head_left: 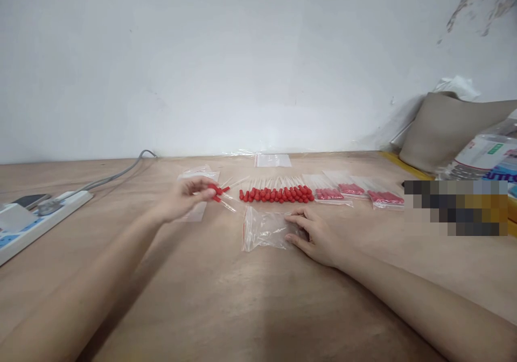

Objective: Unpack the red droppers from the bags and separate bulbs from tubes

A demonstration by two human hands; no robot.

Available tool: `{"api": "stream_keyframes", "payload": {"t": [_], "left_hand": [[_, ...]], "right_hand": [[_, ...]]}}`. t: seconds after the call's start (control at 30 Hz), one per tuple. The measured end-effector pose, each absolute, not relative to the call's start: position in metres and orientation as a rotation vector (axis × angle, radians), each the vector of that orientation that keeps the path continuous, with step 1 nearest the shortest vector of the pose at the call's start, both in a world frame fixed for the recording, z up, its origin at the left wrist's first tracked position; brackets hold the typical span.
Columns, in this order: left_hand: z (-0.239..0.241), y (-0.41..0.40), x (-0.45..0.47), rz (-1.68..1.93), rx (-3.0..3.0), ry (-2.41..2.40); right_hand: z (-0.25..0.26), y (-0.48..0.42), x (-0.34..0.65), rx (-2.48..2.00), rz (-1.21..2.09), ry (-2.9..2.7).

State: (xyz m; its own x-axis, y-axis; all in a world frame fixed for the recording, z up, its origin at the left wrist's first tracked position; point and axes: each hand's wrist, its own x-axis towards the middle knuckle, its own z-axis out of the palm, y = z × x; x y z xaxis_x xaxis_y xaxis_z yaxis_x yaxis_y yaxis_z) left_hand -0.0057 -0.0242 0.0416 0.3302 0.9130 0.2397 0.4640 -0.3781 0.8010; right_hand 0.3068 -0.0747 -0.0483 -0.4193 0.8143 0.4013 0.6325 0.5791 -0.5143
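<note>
Left hand (pixel 191 196) found closed in a pinch on several red-bulbed droppers (pixel 218 190), stems splayed; right hand (pixel 319 238) partly open, fingertips at the right end of a clear bag (pixel 266 230) lying just before the dropper row (pixel 277 194). Advised: align the stems, avoid squeezing the bulbs, steady the film lightly

hands (pixel 317 238): bare, slender fingers (pixel 298 220) | forearms (pixel 404 297): bare, smooth, tapering to narrow wrists (pixel 159 214)
</note>
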Motion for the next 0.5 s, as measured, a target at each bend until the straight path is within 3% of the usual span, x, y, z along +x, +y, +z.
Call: {"api": "stream_keyframes", "payload": {"t": [0.2,0.5], "left_hand": [[0.057,-0.013,-0.017,1.521,1.959,1.405],[-0.007,0.03,0.042,1.613,2.695,1.244]], "right_hand": [[-0.048,-0.075,0.306,-1.126,0.365,-2.184],[-0.046,-0.076,0.306,-1.132,0.405,-2.18]]}}
